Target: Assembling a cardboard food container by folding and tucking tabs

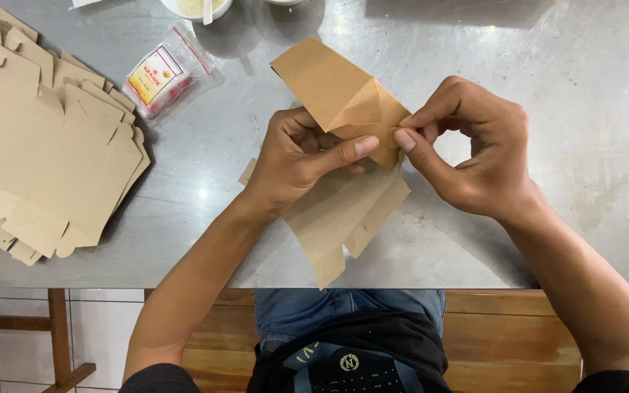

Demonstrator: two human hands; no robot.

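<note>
At a brushed-steel table (518,87), we hold a flat-cut brown cardboard box blank (343,109) just above the surface, part-folded so that one end rises into a creased, wedge-like panel while the rest trails down toward the table's near edge in loose flaps and tabs. Our left hand (296,156) is clenched around the middle of the blank from below, its thumb laid straight along the fold, which seems to brace the panel so it cannot spring back. Our right hand (475,156) pinches the panel's corner between thumb and forefinger, the other fingers curled clear, a grip that looks suited to working a small tab into place. The card is matte, thin and stiff, with sharp die-cut notches and crisp score lines. To the left, well apart from both hands, a fanned stack of unfolded blanks (45,138) of the same brown card lies flat, overlapped within easy reach. Beyond it sits a clear zip-seal plastic bag (169,73) with a yellow and white label and something red inside, glossy and wrinkled. At the far edge a white bowl (194,9) with pale contents is partly cut off by the frame. The tabletop is scuffed and shiny, throwing back overhead light. Below the table edge we see blue jeans, a dark garment and a wooden bench (496,342) over white tile.
</note>
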